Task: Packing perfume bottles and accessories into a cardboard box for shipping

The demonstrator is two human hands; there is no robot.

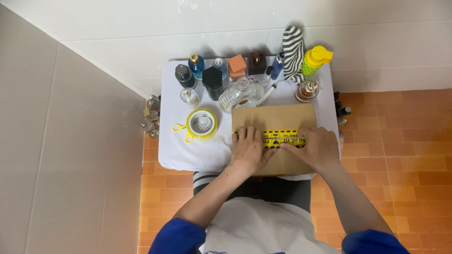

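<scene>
Cardboard box (278,141) pressed flat-palmed by left hand (248,149) and right hand (317,146), nothing clenched, smoothing yellow tape (280,137); likely light, stiff, best held by edges.

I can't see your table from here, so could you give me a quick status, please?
Left hand and right hand flat on yellow tape, atop cardboard box. Nothing obstructing.

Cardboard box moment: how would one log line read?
left hand: flat on yellow tape strip | right hand: pressing tape | cardboard box: closed, on white table | tape roll: left of box
</scene>
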